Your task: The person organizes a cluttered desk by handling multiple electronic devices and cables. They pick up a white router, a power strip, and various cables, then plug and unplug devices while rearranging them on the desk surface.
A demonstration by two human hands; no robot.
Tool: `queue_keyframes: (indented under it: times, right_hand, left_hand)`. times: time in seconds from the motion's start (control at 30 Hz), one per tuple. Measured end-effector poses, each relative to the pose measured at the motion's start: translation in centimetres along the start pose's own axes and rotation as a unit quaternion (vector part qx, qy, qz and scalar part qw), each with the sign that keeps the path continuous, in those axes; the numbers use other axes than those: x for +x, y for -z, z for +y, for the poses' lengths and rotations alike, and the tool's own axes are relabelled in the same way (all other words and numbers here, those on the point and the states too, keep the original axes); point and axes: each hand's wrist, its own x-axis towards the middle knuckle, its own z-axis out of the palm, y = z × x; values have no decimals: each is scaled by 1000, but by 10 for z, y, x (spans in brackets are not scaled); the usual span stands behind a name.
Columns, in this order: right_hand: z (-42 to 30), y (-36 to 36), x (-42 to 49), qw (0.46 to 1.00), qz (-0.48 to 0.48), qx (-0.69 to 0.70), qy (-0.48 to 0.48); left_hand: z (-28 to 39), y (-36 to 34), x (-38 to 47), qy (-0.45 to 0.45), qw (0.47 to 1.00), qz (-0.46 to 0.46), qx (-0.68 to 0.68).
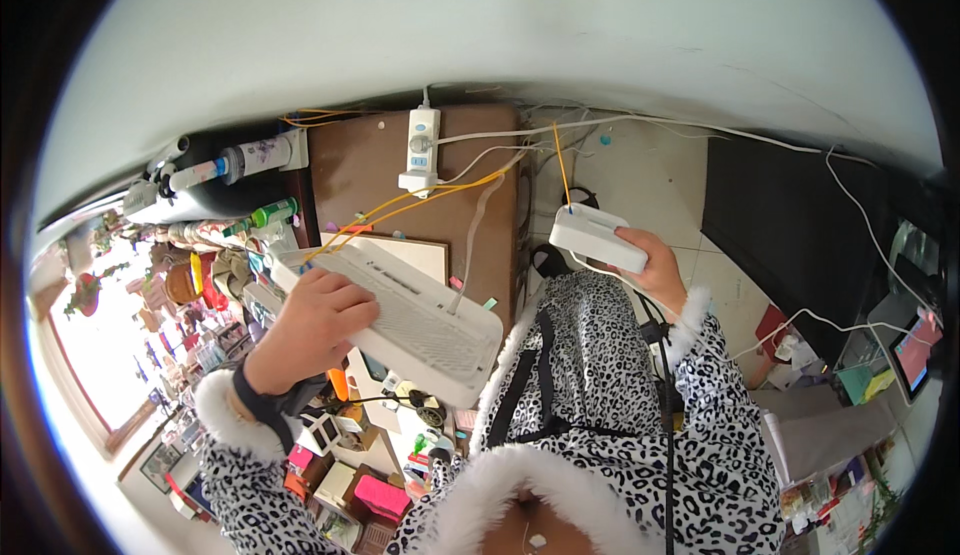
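Note:
My left hand grips a large white network box with a vented face and ports along one side. Near its far left end, two yellow cables with blue connectors run to it, partly behind my fingers. A flat white cable leads to the port side of that box. In my right hand is a smaller white network box, held at its right end. One yellow cable with a blue connector enters its far side. A thin white cable hangs below it.
A white power strip with plugs in it rests on a brown surface against the wall. More cables trail along the wall's base. A black panel stands at the right. Cluttered goods and boxes fill the left and lower left.

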Motion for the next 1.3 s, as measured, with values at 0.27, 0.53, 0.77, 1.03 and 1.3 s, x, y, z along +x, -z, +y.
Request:
queue_keyframes:
  times: [0.27,0.53,0.77,1.03,1.3]
  right_hand:
    - [7,-22,6,983,-143,-76,82]
    - [-7,4,6,974,-34,177,-136]
    - [-50,54,39,984,78,138,-88]
    - [-96,70,89,960,183,207,-55]
    - [-139,67,130,994,103,16,31]
  left_hand:
    - [-21,-34,-1,7,999,37,12]
    - [-28,-85,2,33,996,55,-58]
    - [-10,-150,38,4,991,130,-6]
    - [-17,-188,52,13,984,179,-9]
    - [-27,-205,49,13,985,169,27]
